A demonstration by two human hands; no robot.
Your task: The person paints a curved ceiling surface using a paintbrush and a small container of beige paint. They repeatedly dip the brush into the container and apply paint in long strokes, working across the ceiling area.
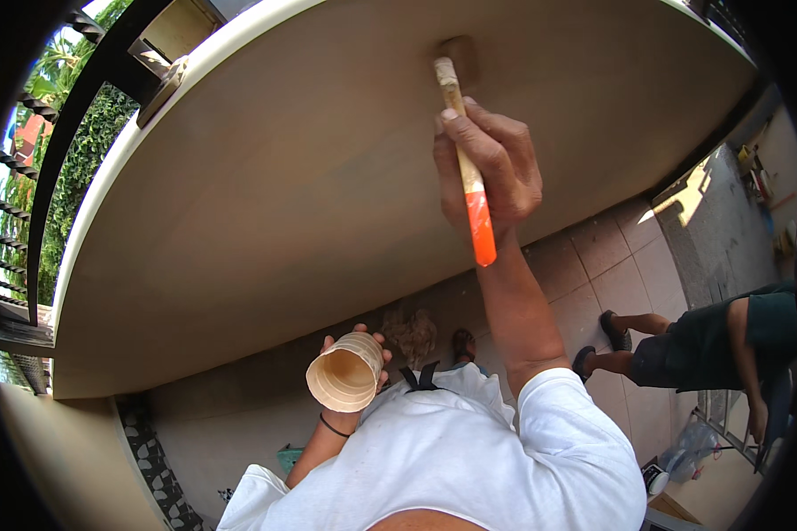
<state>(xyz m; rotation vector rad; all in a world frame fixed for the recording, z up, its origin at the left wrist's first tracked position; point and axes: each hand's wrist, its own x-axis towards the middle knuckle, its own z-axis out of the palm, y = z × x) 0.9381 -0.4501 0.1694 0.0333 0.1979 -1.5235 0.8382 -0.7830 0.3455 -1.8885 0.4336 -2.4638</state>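
My right hand (496, 159) is raised in front of a beige wall (266, 203), its fingers closed round the handle of a paintbrush (471, 168). The handle is pale wood with a bright orange end pointing down toward me. At its top, the brush head meets the wall beside a darker patch (469, 57); the bristles are hard to make out. Lower down, in front of my white shirt, my left hand (361, 330) grips a ribbed, paint-smeared cup (344, 379). The cup's mouth faces up toward me, and its inside looks cream-coloured. Most of the left palm is hidden behind it.
A person in dark clothes (717, 341) stands on the tiled floor (602, 265) at right, near a metal ladder (726, 429). A crumpled brownish heap (409, 334) lies at the wall's foot. Black railings (53, 186) and greenery are beyond the wall's pale edge at left.
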